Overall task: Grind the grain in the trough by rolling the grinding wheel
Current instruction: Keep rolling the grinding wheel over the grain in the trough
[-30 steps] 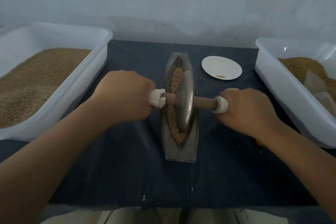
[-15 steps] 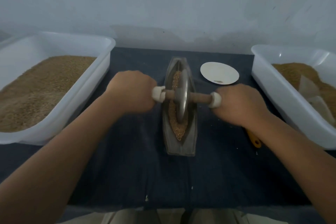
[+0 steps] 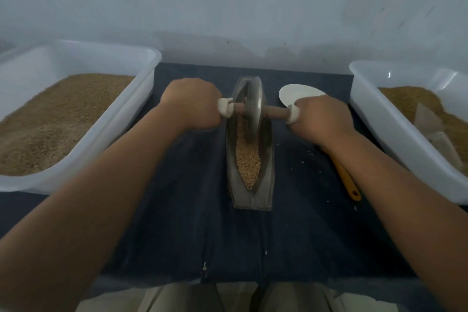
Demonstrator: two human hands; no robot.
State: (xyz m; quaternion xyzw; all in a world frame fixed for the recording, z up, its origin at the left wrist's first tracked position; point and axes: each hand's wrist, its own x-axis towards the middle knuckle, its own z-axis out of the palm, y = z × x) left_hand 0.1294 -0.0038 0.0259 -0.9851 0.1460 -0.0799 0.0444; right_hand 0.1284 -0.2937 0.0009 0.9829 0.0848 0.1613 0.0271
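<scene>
A narrow boat-shaped metal trough (image 3: 267,180) lies lengthwise on the dark cloth in the middle of the table. Tan grain (image 3: 248,162) fills its groove on the near side. The metal grinding wheel (image 3: 254,109) stands upright in the far end of the trough, on a wooden axle with white end caps. My left hand (image 3: 193,102) grips the axle's left handle. My right hand (image 3: 324,119) grips the right handle. The handles themselves are hidden inside my fists.
A white tub (image 3: 141,99) of grain stands at the left, and a second white tub (image 3: 374,114) with grain and pale scoops at the right. A white plate (image 3: 296,94) lies beyond my right hand. An orange-handled tool (image 3: 345,180) lies under my right forearm.
Both hands have pushed the wheel away from me, from the trough's middle to its far end. The grain at the near end now lies uncovered.
</scene>
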